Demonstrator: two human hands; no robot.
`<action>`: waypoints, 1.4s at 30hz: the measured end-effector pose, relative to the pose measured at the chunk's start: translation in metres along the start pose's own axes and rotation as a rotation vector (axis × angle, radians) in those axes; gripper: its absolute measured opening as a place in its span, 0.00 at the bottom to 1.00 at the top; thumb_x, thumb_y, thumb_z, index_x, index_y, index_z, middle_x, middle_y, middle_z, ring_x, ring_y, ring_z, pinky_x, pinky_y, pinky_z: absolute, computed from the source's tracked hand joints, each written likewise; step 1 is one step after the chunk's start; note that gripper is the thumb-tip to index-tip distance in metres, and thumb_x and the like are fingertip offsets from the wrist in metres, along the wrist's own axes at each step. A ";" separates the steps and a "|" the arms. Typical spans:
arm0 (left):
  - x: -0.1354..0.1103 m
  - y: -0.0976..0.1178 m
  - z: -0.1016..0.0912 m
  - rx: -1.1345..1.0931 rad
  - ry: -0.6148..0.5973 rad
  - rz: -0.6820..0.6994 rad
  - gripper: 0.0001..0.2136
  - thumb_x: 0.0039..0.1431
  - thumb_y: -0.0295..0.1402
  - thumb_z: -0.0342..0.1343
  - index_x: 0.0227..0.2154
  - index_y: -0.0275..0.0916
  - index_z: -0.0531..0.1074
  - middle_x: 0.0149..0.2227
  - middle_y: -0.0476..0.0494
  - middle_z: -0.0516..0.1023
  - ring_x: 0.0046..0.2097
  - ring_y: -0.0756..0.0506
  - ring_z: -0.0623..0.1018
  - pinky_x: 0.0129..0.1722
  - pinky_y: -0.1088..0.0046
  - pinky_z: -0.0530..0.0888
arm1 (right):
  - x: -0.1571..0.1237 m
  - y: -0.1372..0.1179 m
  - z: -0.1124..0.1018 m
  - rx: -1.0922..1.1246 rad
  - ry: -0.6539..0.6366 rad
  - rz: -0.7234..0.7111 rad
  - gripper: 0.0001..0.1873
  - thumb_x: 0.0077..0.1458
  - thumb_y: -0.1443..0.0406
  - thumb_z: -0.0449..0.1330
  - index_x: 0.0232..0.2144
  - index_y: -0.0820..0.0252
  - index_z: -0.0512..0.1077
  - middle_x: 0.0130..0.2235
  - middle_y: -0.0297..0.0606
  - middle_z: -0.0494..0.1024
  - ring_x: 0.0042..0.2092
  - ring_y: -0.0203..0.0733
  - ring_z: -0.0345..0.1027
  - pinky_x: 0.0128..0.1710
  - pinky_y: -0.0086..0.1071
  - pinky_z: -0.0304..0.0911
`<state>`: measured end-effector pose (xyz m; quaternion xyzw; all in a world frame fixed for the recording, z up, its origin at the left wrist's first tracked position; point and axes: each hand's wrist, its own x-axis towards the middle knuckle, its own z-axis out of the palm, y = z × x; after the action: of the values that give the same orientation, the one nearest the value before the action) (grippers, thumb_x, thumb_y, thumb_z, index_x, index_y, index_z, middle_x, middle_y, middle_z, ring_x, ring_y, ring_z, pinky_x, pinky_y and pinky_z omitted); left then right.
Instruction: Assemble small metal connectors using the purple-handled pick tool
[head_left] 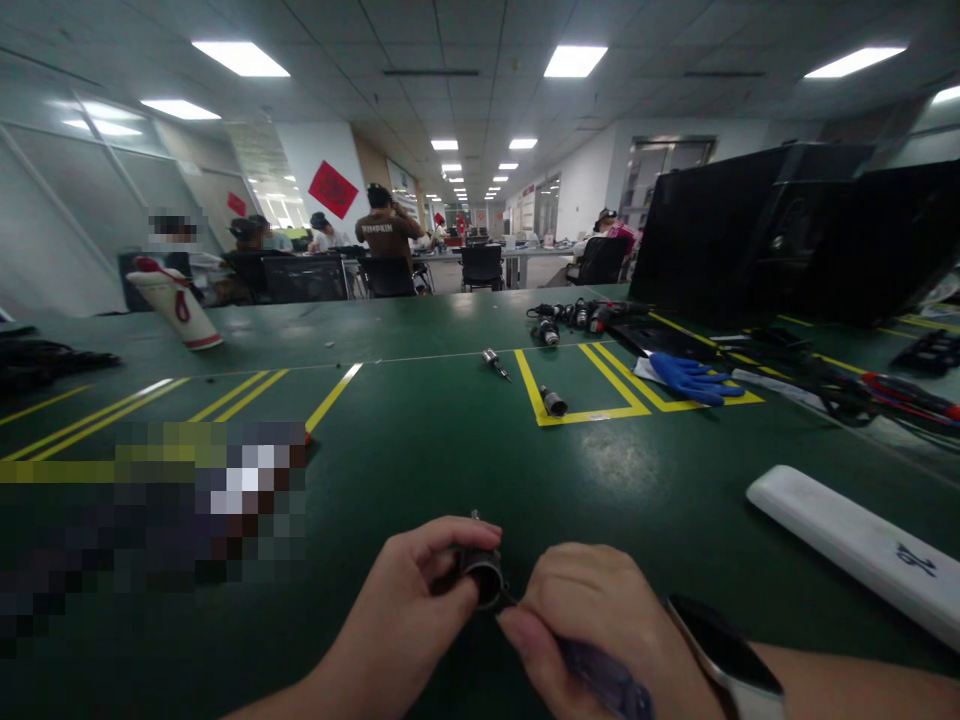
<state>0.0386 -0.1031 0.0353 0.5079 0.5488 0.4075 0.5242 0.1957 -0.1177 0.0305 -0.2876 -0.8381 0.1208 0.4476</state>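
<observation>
Just ahead of the left hand (409,600), pinched between its thumb and curled fingers: a short dark cylinder (482,575) with a bright metal rim, raised slightly off the green table (450,450), open end turned toward the right hand (600,620). Left hand closed about it, thumb on top, fingers beneath. Right hand closed as well, wrapped round a purple-handled tool (604,682), thin tip reaching to the rim of the cylinder, right between the two hands; whether inside the opening or only at its edge, impossible to tell. On the right wrist, a dark-faced watch (724,655). To the right of the right hand, near, flat on the table: a long white bar (855,545) with a small blue mark. Farther ahead of both hands, well apart, inside a yellow taped box (581,415): a small grey part (554,402); beyond it and slightly left, just outside the box's left line, a pin-ended part (493,362). Right of those, a blue glove (694,378) lying over the tape. Farther still, a cluster of dark parts (577,315) and black monitors (750,235). Far ahead and left of the left hand, a white cup (176,300) with red markings, leaning. Left of the left hand, a blurred-out patch, contents not to be told. At the back of the room, seated people at desks.
</observation>
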 end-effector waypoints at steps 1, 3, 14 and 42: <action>0.001 -0.001 0.000 -0.004 0.003 -0.001 0.11 0.35 0.20 0.57 0.24 0.39 0.78 0.34 0.45 0.81 0.39 0.43 0.78 0.41 0.69 0.74 | 0.000 0.000 0.001 -0.004 -0.003 -0.001 0.17 0.54 0.71 0.50 0.15 0.63 0.63 0.17 0.34 0.68 0.20 0.31 0.60 0.22 0.26 0.54; 0.001 -0.003 0.000 -0.013 0.007 -0.012 0.11 0.34 0.19 0.57 0.24 0.38 0.78 0.34 0.45 0.81 0.39 0.42 0.79 0.41 0.69 0.74 | 0.001 0.001 0.001 0.013 0.003 0.030 0.17 0.54 0.70 0.50 0.15 0.63 0.63 0.17 0.33 0.67 0.20 0.31 0.59 0.22 0.25 0.53; -0.003 0.007 0.001 -0.024 -0.038 -0.124 0.11 0.39 0.23 0.58 0.29 0.37 0.77 0.34 0.44 0.81 0.38 0.41 0.79 0.40 0.66 0.74 | 0.005 0.003 -0.002 0.169 0.019 0.364 0.21 0.57 0.65 0.50 0.14 0.62 0.65 0.16 0.32 0.66 0.19 0.30 0.60 0.21 0.24 0.53; -0.003 0.012 -0.001 -0.013 -0.011 -0.167 0.13 0.43 0.26 0.56 0.34 0.35 0.75 0.32 0.44 0.80 0.37 0.43 0.78 0.40 0.68 0.72 | 0.006 0.012 -0.011 0.261 -0.034 0.515 0.23 0.58 0.60 0.49 0.14 0.62 0.65 0.13 0.27 0.56 0.17 0.29 0.52 0.17 0.24 0.49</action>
<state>0.0392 -0.1039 0.0481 0.4594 0.5837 0.3629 0.5627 0.2066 -0.1048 0.0351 -0.4286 -0.7223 0.3421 0.4214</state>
